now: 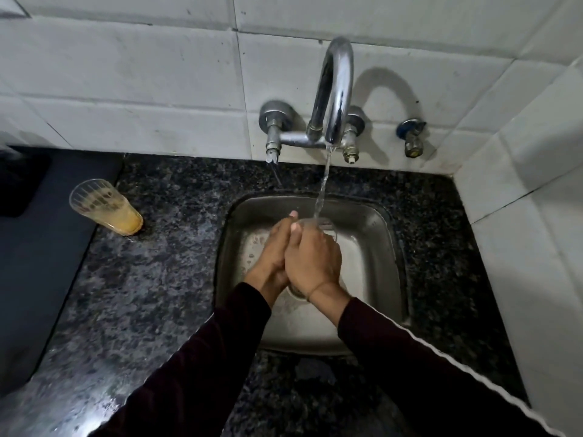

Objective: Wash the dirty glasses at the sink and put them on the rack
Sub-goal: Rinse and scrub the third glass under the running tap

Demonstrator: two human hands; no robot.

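Note:
Over the steel sink [375, 241], both my hands hold a clear glass [325, 225] under the running water. My right hand [312, 260] wraps over the glass and hides most of it; only its rim shows beyond my fingers. My left hand [273, 257] presses against it from the left, fingers along its side. The stream from the chrome tap [334, 89] falls onto the rim. A second glass [105, 206], dirty with orange residue at the bottom, stands on the counter to the left.
The speckled dark granite counter [151, 279] surrounds the sink. A dark mat or tray [41, 247] lies at the far left. Tiled walls close the back and right. A small valve [411, 137] sticks out right of the tap. No rack is in view.

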